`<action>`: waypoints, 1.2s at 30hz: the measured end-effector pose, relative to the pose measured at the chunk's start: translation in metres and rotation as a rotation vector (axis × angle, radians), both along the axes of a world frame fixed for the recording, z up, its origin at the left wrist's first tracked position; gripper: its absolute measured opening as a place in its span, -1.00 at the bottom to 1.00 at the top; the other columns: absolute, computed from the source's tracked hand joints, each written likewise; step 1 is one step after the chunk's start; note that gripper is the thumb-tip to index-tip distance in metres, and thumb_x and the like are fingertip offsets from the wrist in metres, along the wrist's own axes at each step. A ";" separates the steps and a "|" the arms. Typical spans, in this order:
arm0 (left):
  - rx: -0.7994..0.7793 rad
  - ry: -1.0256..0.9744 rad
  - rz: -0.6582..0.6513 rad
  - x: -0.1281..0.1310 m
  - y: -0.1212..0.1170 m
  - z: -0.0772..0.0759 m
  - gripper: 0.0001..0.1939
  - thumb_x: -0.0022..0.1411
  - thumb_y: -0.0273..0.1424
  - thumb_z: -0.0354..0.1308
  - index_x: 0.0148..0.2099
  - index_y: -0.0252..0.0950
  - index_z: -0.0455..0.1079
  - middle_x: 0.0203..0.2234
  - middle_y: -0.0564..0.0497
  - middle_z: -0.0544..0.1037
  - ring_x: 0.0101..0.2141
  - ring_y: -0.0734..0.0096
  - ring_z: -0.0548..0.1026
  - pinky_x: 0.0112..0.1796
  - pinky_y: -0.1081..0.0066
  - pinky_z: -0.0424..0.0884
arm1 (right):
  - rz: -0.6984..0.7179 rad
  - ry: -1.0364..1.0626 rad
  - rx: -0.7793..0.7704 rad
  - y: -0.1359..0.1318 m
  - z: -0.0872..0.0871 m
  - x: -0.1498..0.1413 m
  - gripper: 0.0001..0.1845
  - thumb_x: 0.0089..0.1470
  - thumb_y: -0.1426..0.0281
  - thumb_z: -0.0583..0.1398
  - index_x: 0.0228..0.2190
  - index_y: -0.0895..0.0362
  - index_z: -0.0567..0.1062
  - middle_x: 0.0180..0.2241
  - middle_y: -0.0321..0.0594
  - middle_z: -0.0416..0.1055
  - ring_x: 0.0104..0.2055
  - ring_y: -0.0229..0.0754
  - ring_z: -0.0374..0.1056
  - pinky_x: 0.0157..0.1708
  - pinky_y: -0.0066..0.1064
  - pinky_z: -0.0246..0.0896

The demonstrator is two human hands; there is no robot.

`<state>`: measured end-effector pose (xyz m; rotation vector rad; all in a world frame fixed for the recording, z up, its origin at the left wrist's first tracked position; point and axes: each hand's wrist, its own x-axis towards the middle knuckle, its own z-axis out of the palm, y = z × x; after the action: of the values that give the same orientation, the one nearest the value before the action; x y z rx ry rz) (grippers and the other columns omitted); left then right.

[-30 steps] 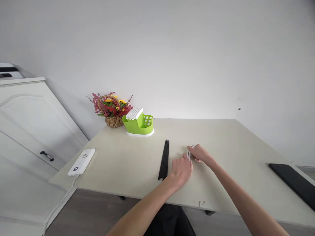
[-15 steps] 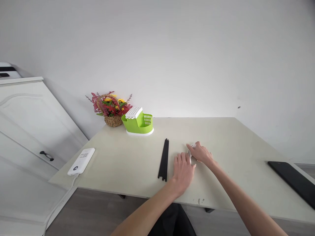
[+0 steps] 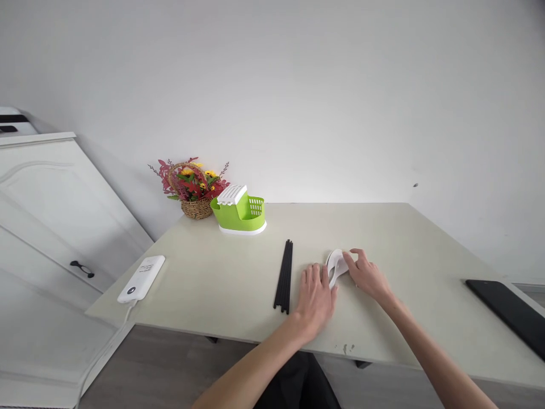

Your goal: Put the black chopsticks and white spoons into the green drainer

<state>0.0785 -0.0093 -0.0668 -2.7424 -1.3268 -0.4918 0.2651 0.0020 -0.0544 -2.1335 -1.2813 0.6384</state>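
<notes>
White soup spoons (image 3: 338,263) lie overlapped on the table to the right of the chopsticks; how many there are is hard to tell. My left hand (image 3: 315,296) rests low over the table, its fingers and thumb around the handle end, which is partly hidden. The thumb and fingers of my right hand (image 3: 367,275) pinch the right edge of a spoon's bowl. Left of my left hand lies a row of black chopsticks (image 3: 284,276), untouched.
A green and white cutlery holder (image 3: 238,216) stands near the wall, beside a wicker basket of flowers (image 3: 196,209). A white power bank (image 3: 142,278) with a cable lies at the left edge. A black phone-like slab (image 3: 506,309) lies at the right edge.
My right hand has shifted right and turned at the spoons, and their white bowls now show. My left hand stays nearly in place.
</notes>
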 end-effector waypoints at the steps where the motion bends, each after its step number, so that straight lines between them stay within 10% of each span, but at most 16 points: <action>1: -0.012 -0.002 -0.009 -0.001 -0.001 0.000 -0.43 0.53 -0.23 -0.07 0.42 -0.44 0.14 0.28 -0.37 0.32 0.31 -0.16 0.26 0.24 -0.07 0.27 | 0.009 0.020 0.027 -0.004 -0.002 0.003 -0.36 0.33 -0.06 -0.09 0.20 0.08 0.28 -0.37 -0.15 0.57 -0.28 0.04 0.53 -0.11 -0.15 0.26; 9: 0.059 -0.102 -0.096 -0.030 0.013 0.044 -0.37 0.53 -0.08 -0.12 0.42 -0.41 0.14 0.35 -0.40 0.23 0.36 -0.17 0.18 0.29 -0.08 0.19 | 0.037 0.181 0.227 -0.053 -0.020 0.025 -0.36 0.29 -0.13 -0.04 0.12 0.06 0.31 -0.46 -0.31 0.48 -0.44 -0.10 0.41 -0.27 -0.24 0.31; 17: 0.433 -0.275 0.274 -0.134 0.142 0.149 -0.47 0.52 -0.14 -0.14 0.32 -0.38 0.25 0.37 -0.31 0.22 0.40 -0.10 0.05 0.35 -0.09 -0.02 | 0.010 0.247 0.325 -0.091 -0.031 0.026 -0.51 0.28 -0.04 0.06 0.05 0.00 0.39 -0.43 -0.31 0.47 -0.37 -0.12 0.43 -0.22 -0.26 0.29; 25: 0.310 -0.116 0.369 -0.206 0.201 0.138 -0.41 0.51 -0.18 -0.20 0.43 -0.38 0.11 0.41 -0.32 0.18 0.35 -0.11 0.13 0.34 -0.27 -0.16 | 0.001 0.233 0.325 -0.089 -0.031 0.021 -0.56 0.27 0.00 0.06 0.01 -0.02 0.40 -0.46 -0.33 0.44 -0.36 -0.11 0.40 -0.21 -0.27 0.27; 36: 0.067 -0.065 0.248 -0.175 0.223 0.153 -0.36 0.50 -0.07 -0.12 0.48 -0.25 0.05 0.47 -0.21 0.07 0.43 -0.14 0.03 0.35 -0.31 -0.10 | 0.019 0.212 0.355 -0.085 -0.036 0.023 -0.58 0.30 0.02 0.04 -0.01 0.01 0.40 -0.44 -0.32 0.44 -0.38 -0.12 0.41 -0.23 -0.28 0.28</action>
<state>-0.0968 0.2141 0.0866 -2.4817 -1.6051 -0.5968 0.2877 -0.0830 -0.0904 -1.7203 -1.1982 0.5783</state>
